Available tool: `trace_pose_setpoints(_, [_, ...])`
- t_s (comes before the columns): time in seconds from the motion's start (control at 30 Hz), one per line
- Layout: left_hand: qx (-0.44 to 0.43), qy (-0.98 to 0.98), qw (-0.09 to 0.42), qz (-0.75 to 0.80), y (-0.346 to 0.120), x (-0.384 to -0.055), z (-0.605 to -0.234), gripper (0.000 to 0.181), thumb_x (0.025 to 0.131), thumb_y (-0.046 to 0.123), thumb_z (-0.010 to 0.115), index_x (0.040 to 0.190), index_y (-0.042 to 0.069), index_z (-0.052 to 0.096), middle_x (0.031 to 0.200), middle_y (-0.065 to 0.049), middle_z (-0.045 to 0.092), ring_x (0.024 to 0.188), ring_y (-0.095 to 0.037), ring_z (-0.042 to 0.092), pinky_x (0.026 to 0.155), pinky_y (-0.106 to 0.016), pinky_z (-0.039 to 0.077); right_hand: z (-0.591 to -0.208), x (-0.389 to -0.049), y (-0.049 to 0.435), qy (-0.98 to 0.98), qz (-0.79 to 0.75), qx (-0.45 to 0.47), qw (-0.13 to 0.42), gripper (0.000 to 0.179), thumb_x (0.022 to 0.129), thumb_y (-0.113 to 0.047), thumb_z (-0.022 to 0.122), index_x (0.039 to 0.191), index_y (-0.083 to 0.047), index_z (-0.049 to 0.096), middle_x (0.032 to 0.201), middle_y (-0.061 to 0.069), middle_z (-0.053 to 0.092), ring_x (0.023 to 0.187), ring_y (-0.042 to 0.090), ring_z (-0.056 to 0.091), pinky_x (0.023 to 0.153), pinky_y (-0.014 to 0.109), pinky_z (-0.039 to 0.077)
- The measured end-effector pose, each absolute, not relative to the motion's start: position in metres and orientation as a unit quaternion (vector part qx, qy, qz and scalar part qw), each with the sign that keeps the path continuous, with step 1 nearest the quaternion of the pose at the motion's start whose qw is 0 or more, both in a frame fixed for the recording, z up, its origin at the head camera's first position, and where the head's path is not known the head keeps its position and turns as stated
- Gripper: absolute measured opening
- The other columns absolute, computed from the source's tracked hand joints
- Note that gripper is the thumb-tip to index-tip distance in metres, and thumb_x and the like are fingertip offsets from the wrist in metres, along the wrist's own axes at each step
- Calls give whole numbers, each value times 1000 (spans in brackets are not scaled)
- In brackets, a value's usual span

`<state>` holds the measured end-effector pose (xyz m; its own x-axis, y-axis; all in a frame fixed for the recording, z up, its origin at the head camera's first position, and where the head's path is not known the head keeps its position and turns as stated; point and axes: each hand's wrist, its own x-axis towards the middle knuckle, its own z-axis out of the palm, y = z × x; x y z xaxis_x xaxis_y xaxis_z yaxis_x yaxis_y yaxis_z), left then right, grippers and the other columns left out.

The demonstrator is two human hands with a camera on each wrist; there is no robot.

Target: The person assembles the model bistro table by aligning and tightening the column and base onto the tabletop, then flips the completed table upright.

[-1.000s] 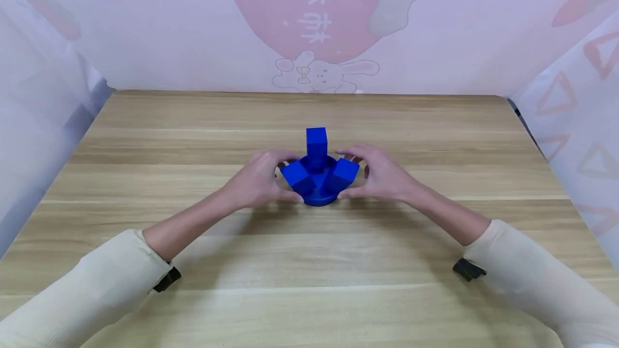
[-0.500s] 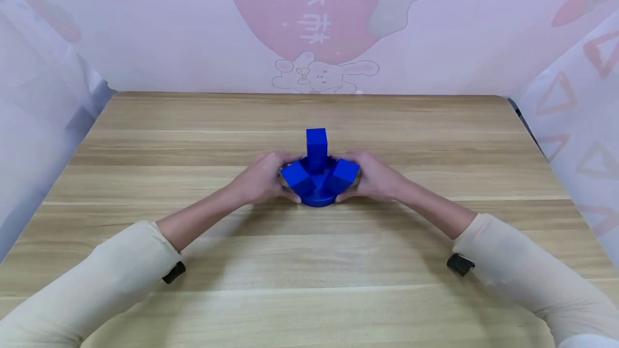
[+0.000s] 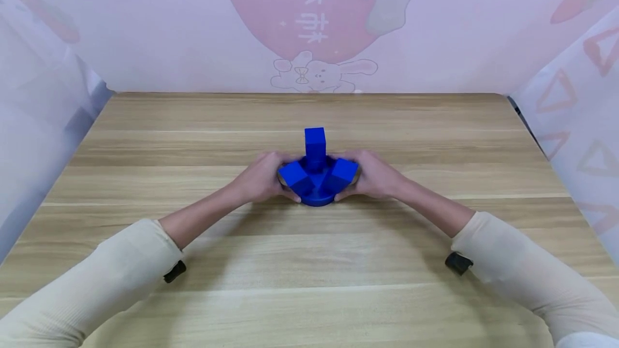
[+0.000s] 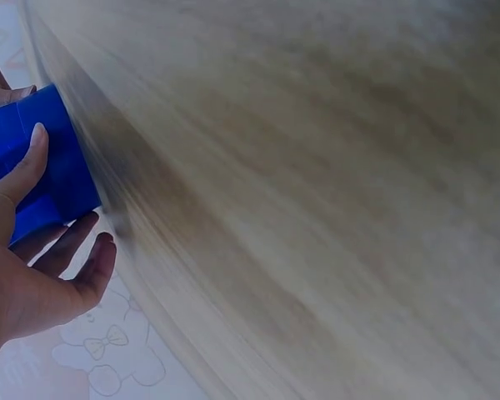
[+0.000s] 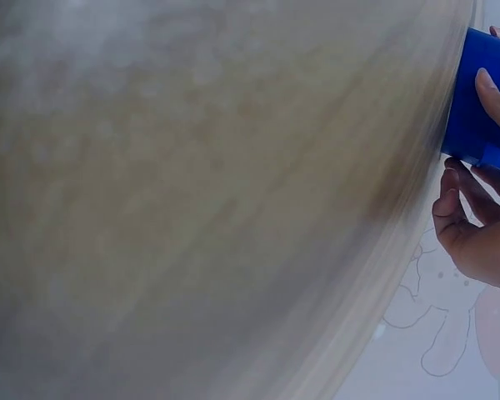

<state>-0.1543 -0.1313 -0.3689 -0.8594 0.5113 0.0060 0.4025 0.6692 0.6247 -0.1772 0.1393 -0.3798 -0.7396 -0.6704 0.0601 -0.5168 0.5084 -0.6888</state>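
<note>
A blue plastic object with a round base and three square-ended arms stands in the middle of the table. One of its arms points to the back, the other two lean out toward the left and right. My left hand grips its left side, the thumb in front and the fingers behind. From the right side my right hand holds it the same way. Both wrist views show a thumb pressed on the blue base, with curled fingers behind it. The far fingers are partly hidden in the head view.
The wood-grain table stretches around the object on all sides. A pale printed curtain rises along its back edge, with more sheets at left and right. Black wrist devices show under both sleeves.
Both hands have moved inward and closed around the blue object's base; a second ago gaps showed between palms and arms. The object has stayed in place.
</note>
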Motion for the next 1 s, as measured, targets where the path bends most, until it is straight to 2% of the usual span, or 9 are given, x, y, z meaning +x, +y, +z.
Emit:
trace_pose_setpoints(0.43, [239, 910, 86, 326, -130, -152, -366, 81, 66, 17, 100, 136, -4, 65, 124, -19, 72, 113, -33, 70, 101, -49, 54, -373, -176, 137, 869, -345, -338, 108, 86, 66, -19, 101, 138, 5, 62, 133, 20, 67, 125, 36, 64, 109, 49, 49])
trace_pose_setpoints(0.7, [235, 904, 95, 343, -131, -152, -364, 76, 68, 16, 99, 134, -3, 66, 121, -17, 74, 113, -31, 70, 102, -48, 54, -374, -180, 139, 851, -378, -339, 136, 79, 69, -13, 98, 136, 8, 61, 134, 21, 67, 127, 37, 62, 113, 51, 45])
trace_pose_setpoints(0.87, [235, 893, 102, 371, -131, -152, -362, 55, 68, 13, 98, 117, 1, 75, 104, -9, 78, 94, -22, 68, 91, -42, 56, -372, -183, 140, 825, -421, -345, 151, 71, 69, -5, 97, 131, 7, 65, 129, 19, 70, 121, 34, 65, 108, 49, 49])
trace_pose_setpoints(1.0, [239, 879, 105, 399, -132, -152, -360, 43, 69, 10, 97, 106, 3, 76, 100, -6, 77, 85, -17, 63, 82, -36, 54, -368, -182, 142, 808, -459, -326, 175, 69, 70, 1, 94, 132, 6, 64, 130, 20, 69, 117, 32, 66, 98, 44, 54])
